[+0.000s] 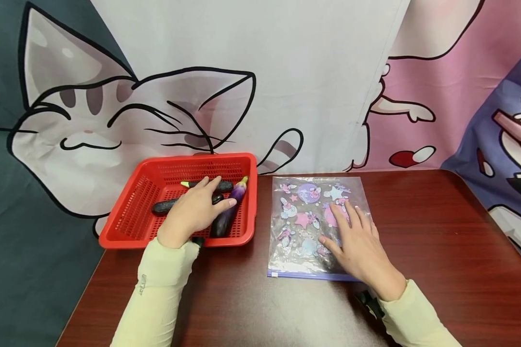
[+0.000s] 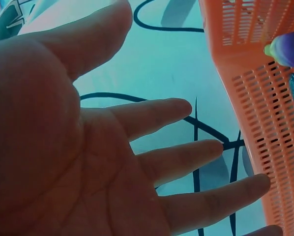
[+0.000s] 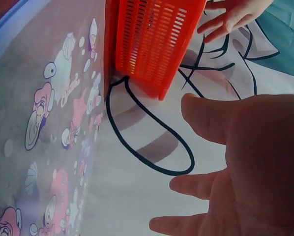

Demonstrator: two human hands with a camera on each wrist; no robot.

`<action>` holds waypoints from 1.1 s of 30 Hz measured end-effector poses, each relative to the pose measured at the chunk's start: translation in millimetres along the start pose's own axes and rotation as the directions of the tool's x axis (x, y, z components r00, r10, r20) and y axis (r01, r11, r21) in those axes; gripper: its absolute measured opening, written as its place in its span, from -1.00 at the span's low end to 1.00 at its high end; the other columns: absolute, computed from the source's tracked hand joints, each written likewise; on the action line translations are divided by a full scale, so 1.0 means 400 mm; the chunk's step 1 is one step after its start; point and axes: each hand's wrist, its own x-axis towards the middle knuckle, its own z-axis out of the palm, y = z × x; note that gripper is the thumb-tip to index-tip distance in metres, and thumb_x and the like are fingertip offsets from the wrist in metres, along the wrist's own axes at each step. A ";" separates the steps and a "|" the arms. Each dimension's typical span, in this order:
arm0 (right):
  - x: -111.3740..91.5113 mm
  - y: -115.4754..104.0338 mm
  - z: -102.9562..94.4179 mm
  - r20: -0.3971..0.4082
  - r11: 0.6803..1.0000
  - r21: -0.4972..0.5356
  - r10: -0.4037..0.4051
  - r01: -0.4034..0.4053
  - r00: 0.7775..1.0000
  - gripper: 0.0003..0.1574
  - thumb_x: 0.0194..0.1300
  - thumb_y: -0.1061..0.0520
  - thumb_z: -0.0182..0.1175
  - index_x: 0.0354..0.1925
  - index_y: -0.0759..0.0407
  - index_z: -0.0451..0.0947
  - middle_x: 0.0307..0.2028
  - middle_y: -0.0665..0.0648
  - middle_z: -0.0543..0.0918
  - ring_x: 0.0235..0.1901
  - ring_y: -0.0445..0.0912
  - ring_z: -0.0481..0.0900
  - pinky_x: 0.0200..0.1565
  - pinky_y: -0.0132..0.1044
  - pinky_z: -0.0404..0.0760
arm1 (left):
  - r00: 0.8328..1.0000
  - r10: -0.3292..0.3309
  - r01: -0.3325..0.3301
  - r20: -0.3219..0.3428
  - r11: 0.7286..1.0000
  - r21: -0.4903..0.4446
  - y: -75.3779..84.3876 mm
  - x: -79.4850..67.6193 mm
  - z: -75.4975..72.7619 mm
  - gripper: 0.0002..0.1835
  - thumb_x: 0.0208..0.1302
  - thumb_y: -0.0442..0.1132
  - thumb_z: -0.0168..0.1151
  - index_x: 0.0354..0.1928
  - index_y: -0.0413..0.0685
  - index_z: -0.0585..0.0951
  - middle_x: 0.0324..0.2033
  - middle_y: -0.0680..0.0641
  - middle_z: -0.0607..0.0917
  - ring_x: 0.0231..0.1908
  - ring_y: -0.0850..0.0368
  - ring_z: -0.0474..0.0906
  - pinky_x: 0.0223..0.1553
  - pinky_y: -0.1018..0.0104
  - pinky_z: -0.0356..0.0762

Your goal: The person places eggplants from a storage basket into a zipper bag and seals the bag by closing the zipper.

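Observation:
My left hand is spread above the red plastic basket, fingers straight and palm down, holding nothing. Beside its thumb a purple eggplant with a yellow-green stem lies along the basket's right side. Dark, cucumber-like vegetables lie under and behind the hand, one near the back wall and another at the left; the hand partly hides them. My right hand, fingers spread and gripping nothing, is over a flat clear bag printed with pink and purple cartoon figures. The bag's blue zip edge faces me.
Basket and bag sit on a dark red-brown wooden table, the basket at the back left and the bag to its right. A cloth backdrop with cartoon cats hangs right behind the table's far edge.

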 end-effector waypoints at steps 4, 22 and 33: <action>-0.008 0.003 0.002 -0.003 0.999 0.001 -0.036 0.036 0.999 -0.04 0.27 -0.13 0.35 0.47 0.17 0.21 0.41 0.47 0.20 0.35 0.46 0.14 0.28 0.43 0.07 | 1.000 0.012 -0.013 0.021 1.000 0.014 -0.003 0.020 -0.018 -0.12 0.40 0.24 0.10 0.57 -0.08 0.12 0.50 -0.34 0.13 0.48 -0.33 0.04 0.39 -0.29 0.01; -0.032 0.007 0.020 0.061 0.983 -0.017 -0.180 0.181 0.982 0.04 0.12 -0.09 0.50 0.45 0.13 0.28 0.30 0.43 0.37 0.24 0.42 0.35 0.12 0.41 0.34 | 0.993 -0.021 0.014 0.117 0.998 0.056 -0.046 0.133 -0.008 -0.18 0.40 0.11 0.19 0.53 -0.19 0.20 0.36 -0.35 0.40 0.36 -0.29 0.31 0.34 -0.22 0.21; -0.042 0.013 0.037 0.113 0.960 0.028 -0.280 0.279 0.953 0.01 -0.07 -0.03 0.62 0.32 0.17 0.44 0.13 0.26 0.53 0.11 0.20 0.52 0.06 0.19 0.52 | 0.979 -0.035 0.023 0.201 0.998 0.059 -0.072 0.166 0.023 -0.12 0.25 0.05 0.38 0.48 -0.23 0.28 0.35 -0.36 0.41 0.31 -0.26 0.35 0.32 -0.18 0.26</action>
